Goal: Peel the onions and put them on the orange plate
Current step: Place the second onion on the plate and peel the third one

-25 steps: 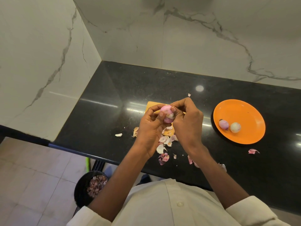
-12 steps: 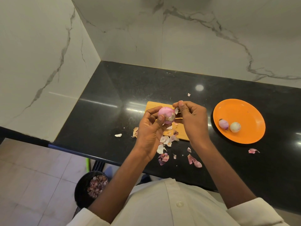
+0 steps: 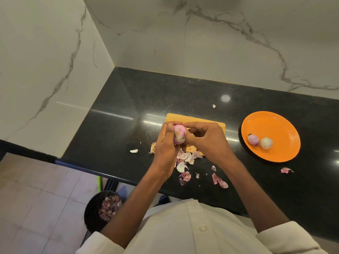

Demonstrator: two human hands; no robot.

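Onion [image 3: 178, 134] held above the board [image 3: 194, 119], wrapped in the curled fingers of the left hand [image 3: 165, 143], thumb on its left side. Right hand [image 3: 205, 139] fingertips pinch at its right side, at the peel. Two peeled onions [image 3: 259, 141] on the plate [image 3: 282, 125], well apart to the right. Peels [image 3: 185, 158] lie on the counter [image 3: 128, 107] below the hands.

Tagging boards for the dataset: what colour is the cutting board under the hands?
Light yellowish wood tone, plain; the cutting board shows best in the head view.

Our left hand [image 3: 166, 143] curls its fingers in a grip; our right hand [image 3: 205, 142] pinches beside it, forearms converging.
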